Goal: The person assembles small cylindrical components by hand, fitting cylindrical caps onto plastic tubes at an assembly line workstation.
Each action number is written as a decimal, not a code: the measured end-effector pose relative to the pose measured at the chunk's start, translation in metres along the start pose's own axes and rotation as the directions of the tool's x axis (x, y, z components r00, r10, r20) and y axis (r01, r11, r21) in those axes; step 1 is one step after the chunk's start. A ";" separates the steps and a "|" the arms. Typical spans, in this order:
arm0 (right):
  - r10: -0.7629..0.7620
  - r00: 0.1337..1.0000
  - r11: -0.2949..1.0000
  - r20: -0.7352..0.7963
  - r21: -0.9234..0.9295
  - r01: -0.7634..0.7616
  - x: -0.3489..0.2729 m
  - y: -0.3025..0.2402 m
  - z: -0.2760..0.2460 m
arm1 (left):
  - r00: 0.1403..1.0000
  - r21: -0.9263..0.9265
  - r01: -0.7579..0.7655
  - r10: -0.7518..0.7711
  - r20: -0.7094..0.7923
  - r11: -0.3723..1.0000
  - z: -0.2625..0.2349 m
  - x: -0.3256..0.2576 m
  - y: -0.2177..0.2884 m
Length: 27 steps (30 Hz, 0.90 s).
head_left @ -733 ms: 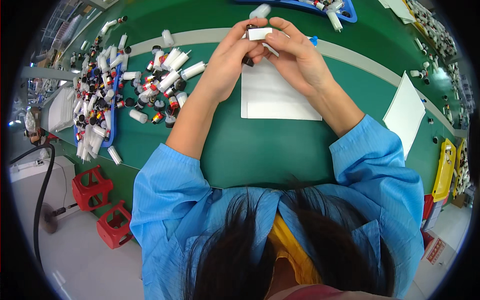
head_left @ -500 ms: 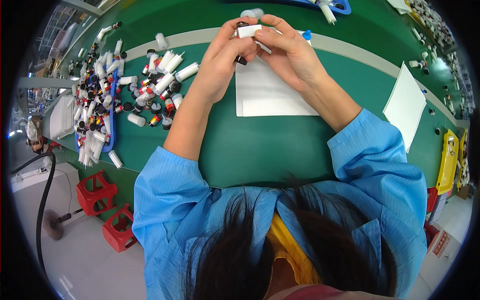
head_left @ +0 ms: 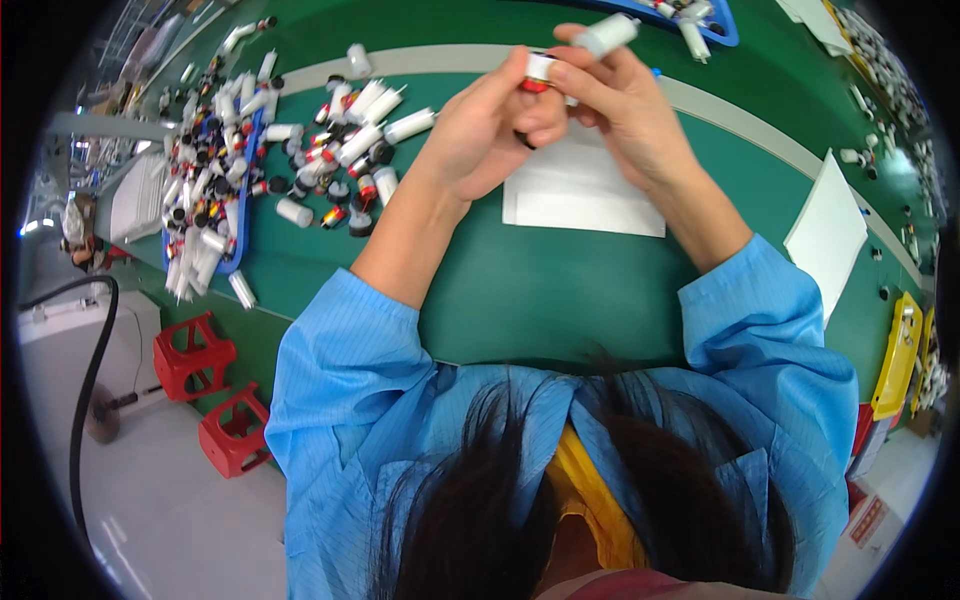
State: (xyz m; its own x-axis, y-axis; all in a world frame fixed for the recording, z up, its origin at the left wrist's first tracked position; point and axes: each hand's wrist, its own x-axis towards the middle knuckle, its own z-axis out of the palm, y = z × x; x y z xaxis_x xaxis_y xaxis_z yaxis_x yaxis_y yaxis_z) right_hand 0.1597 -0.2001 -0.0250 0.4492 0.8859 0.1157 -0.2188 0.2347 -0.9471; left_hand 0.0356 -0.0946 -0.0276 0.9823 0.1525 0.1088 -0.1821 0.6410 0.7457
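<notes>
My left hand (head_left: 495, 125) is closed around a small cylinder (head_left: 541, 68) with a white label and a red end, tilted between its fingers. A black part shows at the same hand's lower fingers. My right hand (head_left: 625, 115) meets it from the other side, its thumb at the label. Along the raised fingers of my right hand lies a white translucent tube (head_left: 606, 36) with a narrow tip, blurred by motion; it looks gripped there. Both hands are above a stack of white paper sheets (head_left: 585, 195) on the green table (head_left: 560, 300).
On the left, a blue tray (head_left: 243, 215) overflows with white tubes and small red and black parts; a loose pile (head_left: 350, 150) lies beside it. White board (head_left: 828, 235) and yellow tray (head_left: 897, 355) are at right. Another blue tray (head_left: 722, 25) stands far off. Red stools (head_left: 235, 430) stand below.
The white tube has swung from above the left fingers to the right hand's fingertips. The label has turned, and red now shows below it. The whole view has shifted slightly.
</notes>
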 end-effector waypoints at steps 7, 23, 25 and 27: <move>-0.116 0.907 0.553 0.405 -0.732 0.398 0.040 -0.031 -0.022 | 0.901 0.886 0.244 0.246 -0.358 0.394 -0.007 0.008 -0.009; -0.270 0.940 0.474 0.208 -0.821 0.318 0.110 -0.072 -0.051 | 0.767 0.497 0.636 0.418 -0.486 -0.590 -0.116 -0.087 0.131; -0.054 0.947 0.576 0.318 -0.765 0.290 0.078 -0.038 -0.035 | 0.797 0.520 0.602 0.415 -0.439 -0.606 -0.121 -0.089 0.132; -0.073 0.873 0.451 0.482 -0.764 0.460 0.031 -0.019 -0.026 | 0.717 0.734 0.627 0.563 -0.411 -0.262 -0.121 -0.075 0.138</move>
State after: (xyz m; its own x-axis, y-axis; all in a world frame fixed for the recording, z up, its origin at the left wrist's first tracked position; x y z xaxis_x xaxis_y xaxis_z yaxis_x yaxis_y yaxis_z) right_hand 0.2007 -0.1877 -0.0111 -0.0095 0.9491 0.3148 0.7701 0.2077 -0.6031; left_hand -0.0690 0.0734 -0.0123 0.5838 0.7795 0.2271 0.6956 -0.6245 0.3552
